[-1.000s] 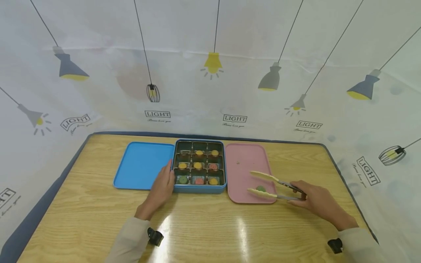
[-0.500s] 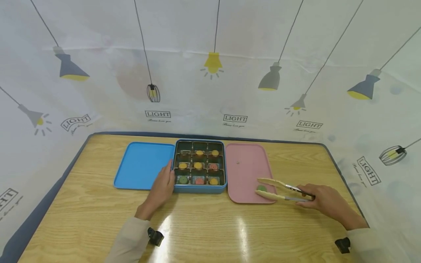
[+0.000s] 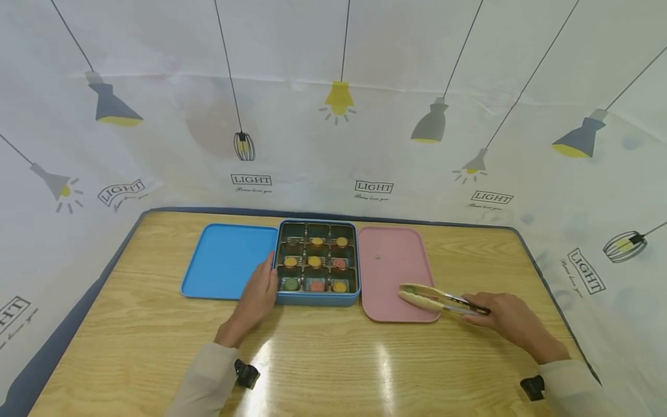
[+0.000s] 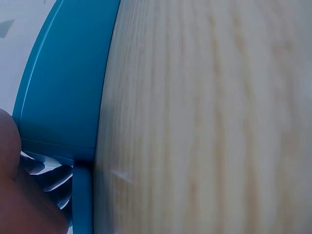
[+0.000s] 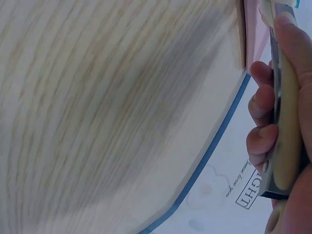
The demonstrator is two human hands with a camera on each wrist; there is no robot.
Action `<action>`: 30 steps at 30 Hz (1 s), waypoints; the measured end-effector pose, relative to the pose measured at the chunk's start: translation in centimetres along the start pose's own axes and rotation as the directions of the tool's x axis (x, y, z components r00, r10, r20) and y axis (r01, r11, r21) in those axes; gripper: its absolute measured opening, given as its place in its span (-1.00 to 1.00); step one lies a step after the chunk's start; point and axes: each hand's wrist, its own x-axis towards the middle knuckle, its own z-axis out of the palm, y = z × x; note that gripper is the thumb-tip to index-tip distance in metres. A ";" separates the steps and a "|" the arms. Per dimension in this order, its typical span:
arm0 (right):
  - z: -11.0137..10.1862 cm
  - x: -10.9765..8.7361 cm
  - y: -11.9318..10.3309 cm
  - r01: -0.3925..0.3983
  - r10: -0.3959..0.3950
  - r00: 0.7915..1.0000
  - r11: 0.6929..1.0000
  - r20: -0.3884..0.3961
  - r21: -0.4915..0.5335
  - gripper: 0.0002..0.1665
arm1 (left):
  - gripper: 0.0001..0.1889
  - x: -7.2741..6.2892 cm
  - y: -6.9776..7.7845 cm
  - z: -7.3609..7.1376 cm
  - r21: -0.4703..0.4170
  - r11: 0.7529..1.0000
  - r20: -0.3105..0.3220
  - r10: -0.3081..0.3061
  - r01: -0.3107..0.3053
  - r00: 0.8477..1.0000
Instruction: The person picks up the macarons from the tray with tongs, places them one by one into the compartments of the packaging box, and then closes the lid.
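My left hand rests against the left side of the blue box, its fingers extended along the wall. The left wrist view shows the hand at the corner of the box, partly cut off. Inside the box, a divided tray carries small round yellow, red and green cookies, one to a compartment where present; the back left compartment looks bare. My right hand grips metal tongs with cream tips. Those tips close around a green cookie over the pink tray, mostly hiding it. Curled fingers wrap the tongs' handle.
Left of the box, partly behind my left hand, lies a blue lid. A tiny crumb sits on the pink tray. All of it stands on a wooden table, with a printed cloth rising behind.
The tongs first drew back to the right, spread around the green cookie. Since then they have closed on it and shifted slightly left. My left hand and the box stay put.
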 end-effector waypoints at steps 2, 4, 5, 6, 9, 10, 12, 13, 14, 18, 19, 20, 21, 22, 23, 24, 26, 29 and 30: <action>0.2 0.2 -0.2 0.015 -0.015 1.000 1.000 -0.022 0.001 -0.48 | -0.42 0.0 0.0 0.0 -0.001 1.000 0.000 -0.003 0.003 1.000; 0.5 0.5 -0.4 0.031 -0.031 0.998 1.000 -0.053 -0.002 -0.48 | -0.42 0.0 0.0 0.0 -0.001 1.000 -0.002 -0.004 0.004 1.000; 0.6 0.6 -0.6 0.041 -0.041 0.997 0.999 -0.070 -0.002 -0.48 | -0.42 0.0 0.0 0.1 -0.001 1.000 -0.003 -0.002 0.002 1.000; 0.7 0.8 -0.7 0.053 -0.053 0.995 0.999 -0.085 -0.005 -0.48 | -0.43 0.1 0.0 0.1 -0.004 1.000 -0.004 -0.001 0.001 1.000; 1.1 1.4 -1.1 0.083 -0.084 0.989 0.996 -0.121 -0.014 -0.48 | -0.43 0.1 0.1 0.0 -0.001 1.000 -0.007 0.005 -0.005 1.000; 1.2 1.7 -1.3 0.090 -0.092 0.988 0.996 -0.127 -0.018 -0.48 | -0.43 0.1 0.1 0.0 0.000 1.000 -0.007 0.006 -0.006 1.000; 1.3 2.3 -1.7 0.099 -0.102 0.985 0.995 -0.138 -0.027 -0.47 | -0.43 0.1 0.1 0.0 0.001 1.000 -0.009 0.006 -0.006 1.000; 1.3 2.6 -1.9 0.097 -0.100 0.985 0.995 -0.139 -0.027 -0.47 | -0.43 0.1 0.1 0.0 0.003 1.000 -0.009 0.005 -0.005 1.000; 1.2 2.9 -2.1 0.088 -0.090 0.986 0.996 -0.138 -0.023 -0.48 | -0.43 0.1 0.1 0.0 0.001 1.000 -0.009 0.003 -0.003 1.000; 1.2 4.2 -3.1 0.053 -0.052 0.987 0.999 -0.153 0.002 -0.45 | -0.43 0.2 0.2 0.0 0.003 1.000 -0.011 -0.004 0.004 1.000; 1.3 4.5 -3.3 0.050 -0.047 0.986 0.999 -0.160 0.014 -0.44 | -0.43 0.2 0.2 0.0 0.003 1.000 -0.011 -0.005 0.005 1.000; 1.3 4.8 -3.5 0.050 -0.045 0.985 0.998 -0.168 0.026 -0.43 | -0.43 0.2 0.2 0.0 0.004 1.000 -0.012 -0.006 0.006 1.000; 1.4 5.1 -3.8 0.054 -0.048 0.983 0.998 -0.179 0.033 -0.41 | -0.43 0.2 0.2 0.0 0.005 1.000 -0.012 -0.006 0.006 1.000; 1.5 5.4 -4.0 0.063 -0.054 0.980 0.997 -0.193 0.041 -0.40 | -0.43 0.2 0.2 0.1 0.007 1.000 -0.012 -0.006 0.006 1.000; 1.6 5.7 -4.2 0.069 -0.059 0.978 0.996 -0.199 0.047 -0.41 | -0.43 0.1 0.2 0.1 0.007 1.000 -0.012 -0.007 0.007 1.000; 1.7 6.0 -4.5 0.074 -0.063 0.976 0.996 -0.207 0.047 -0.40 | -0.43 0.1 0.2 0.1 0.007 1.000 -0.011 -0.009 0.009 1.000; 1.9 6.6 -5.0 0.080 -0.068 0.974 0.996 -0.216 0.047 -0.43 | -0.43 0.1 0.2 0.1 0.009 1.000 -0.010 -0.006 0.006 1.000; 2.0 7.8 -5.8 0.068 -0.056 0.973 0.997 -0.225 0.048 -0.48 | -0.43 0.1 0.2 0.0 0.009 1.000 -0.012 -0.004 0.004 1.000; 2.1 8.2 -6.0 0.064 -0.051 0.972 0.997 -0.229 0.049 -0.49 | -0.43 0.1 0.2 0.0 0.007 1.000 -0.012 -0.005 0.005 1.000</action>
